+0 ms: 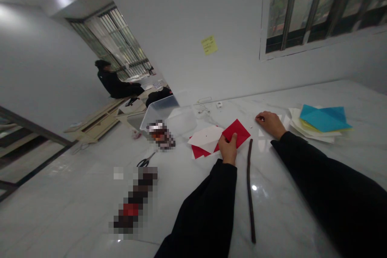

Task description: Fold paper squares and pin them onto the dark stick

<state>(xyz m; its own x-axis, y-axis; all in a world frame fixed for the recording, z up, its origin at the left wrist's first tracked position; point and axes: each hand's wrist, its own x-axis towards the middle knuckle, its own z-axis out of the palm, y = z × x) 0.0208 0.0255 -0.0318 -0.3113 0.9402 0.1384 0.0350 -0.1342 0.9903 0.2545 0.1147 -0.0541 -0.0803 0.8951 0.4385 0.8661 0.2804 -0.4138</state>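
Red square paper (237,134) with a white flap folded over lies on the white marble tabletop (187,197), pressed down under the left hand (228,150), right hand (271,124) curled and well apart, teal-topped stack of coloured sheets (325,118) untouched just beyond it.

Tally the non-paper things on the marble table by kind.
Scissors: 1
Clear plastic bin: 1
Dark stick: 1
Pixelated objects, kind hidden: 2
Total: 5
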